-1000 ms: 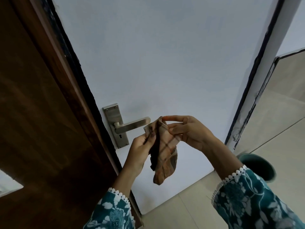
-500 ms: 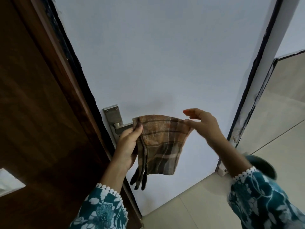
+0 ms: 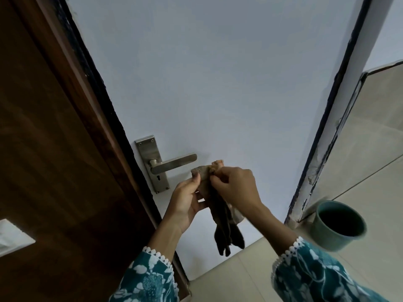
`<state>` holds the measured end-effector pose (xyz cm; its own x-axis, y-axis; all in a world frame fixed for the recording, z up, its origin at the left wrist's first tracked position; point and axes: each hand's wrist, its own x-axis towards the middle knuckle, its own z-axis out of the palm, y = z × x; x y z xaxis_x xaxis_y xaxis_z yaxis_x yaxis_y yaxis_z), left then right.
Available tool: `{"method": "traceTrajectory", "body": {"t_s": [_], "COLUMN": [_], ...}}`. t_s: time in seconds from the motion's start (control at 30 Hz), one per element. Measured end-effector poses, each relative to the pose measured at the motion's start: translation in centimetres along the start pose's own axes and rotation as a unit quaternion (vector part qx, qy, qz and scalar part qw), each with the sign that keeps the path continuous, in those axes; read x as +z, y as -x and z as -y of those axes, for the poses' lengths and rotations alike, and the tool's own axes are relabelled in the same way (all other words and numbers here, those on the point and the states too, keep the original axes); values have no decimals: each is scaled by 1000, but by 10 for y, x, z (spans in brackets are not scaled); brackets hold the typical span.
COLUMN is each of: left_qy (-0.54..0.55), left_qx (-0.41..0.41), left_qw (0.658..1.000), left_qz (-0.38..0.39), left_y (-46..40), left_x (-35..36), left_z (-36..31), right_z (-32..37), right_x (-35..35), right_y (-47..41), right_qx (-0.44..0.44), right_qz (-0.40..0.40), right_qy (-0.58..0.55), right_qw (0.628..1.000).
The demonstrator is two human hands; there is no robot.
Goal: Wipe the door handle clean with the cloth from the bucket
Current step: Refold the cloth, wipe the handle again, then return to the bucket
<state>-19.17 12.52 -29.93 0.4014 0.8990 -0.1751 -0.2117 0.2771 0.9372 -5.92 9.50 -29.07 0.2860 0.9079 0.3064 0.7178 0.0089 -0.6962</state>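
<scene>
From the head camera, a brown cloth [image 3: 214, 199] is held bunched just below and to the right of the door handle [image 3: 173, 164], not touching it. It is pinched at its top by the left hand [image 3: 187, 202] and the right hand [image 3: 236, 188], close together. A teal bucket [image 3: 337, 225] is seen on the floor, well to the right of the handle.

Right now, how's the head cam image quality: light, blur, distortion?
Head view: dim, flat light, no glare, only a dull sheen on the door handle. Wide-angle bend tilts the door frame inward. The bucket smears at its edges; the cloth hangs dark between left hand and right hand, its weave unreadable.
</scene>
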Motion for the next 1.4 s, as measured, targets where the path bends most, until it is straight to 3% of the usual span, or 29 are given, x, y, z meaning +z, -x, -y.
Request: {"method": "traceTrajectory", "body": {"t_s": [0.07,0.17,0.27,0.37,0.43,0.5,0.57,0.63,0.7,0.77,0.83,0.9,0.97,1.03,1.1,1.2,1.27,1.33,1.4], "left_qy": [45,92,24,-61,-115,-169,-194,-168,-143,-111,-34,41,108,157,190,229,247,259,264], "left_qx": [6,6,12,78,131,171,158,110,64,21,-13,-26,-37,-36,-33,-45,-63,-26,-62], "left_qw": [997,987,983,974,967,965,968,979,984,989,994,993,988,983,977,967,958,955,948], "left_qz": [-55,-132,-181,-202,-185,-106,-25,26,79,101,101,109,107,85,87,97,133,145,170], "left_y": [1,8,23,33,33,25,15,7,2,1,0,-3,-5,-12,-15,-13,-12,-12,-11], "left_x": [-6,-23,-43,-55,-55,-48,-35,-28,-25,-25,-25,-25,-27,-31,-34,-35,-36,-43,-50], "left_z": [1,0,5,18,24,28,26,22,22,24,23,22,19,16,16,20,25,36,47], "right_z": [-14,-31,-39,-26,-5,23,45,56,53,41,20,-9,-47,-83,-107,-120,-120,-119,-121], "right_x": [-14,-43,-66,-76,-74,-66,-59,-58,-64,-70,-73,-71,-64,-49,-18,22,29,34,41], "right_y": [-12,-29,-46,-63,-72,-79,-87,-98,-109,-118,-120,-110,-83,-43,4,53,63,68,72], "right_qx": [101,226,168,66,12,-32,-64,-84,-102,-110,-87,-29,53,157,259,296,305,310,282], "right_qz": [-16,-8,41,159,256,358,442,476,444,366,293,206,59,-31,54,250,287,294,295], "right_qy": [-145,-341,-314,-324,-320,-302,-292,-291,-258,-190,-142,-172,-332,-481,-498,-390,-400,-470,-539], "right_qw": [984,912,934,930,912,883,846,826,852,905,942,963,940,862,826,835,815,772,737]}}
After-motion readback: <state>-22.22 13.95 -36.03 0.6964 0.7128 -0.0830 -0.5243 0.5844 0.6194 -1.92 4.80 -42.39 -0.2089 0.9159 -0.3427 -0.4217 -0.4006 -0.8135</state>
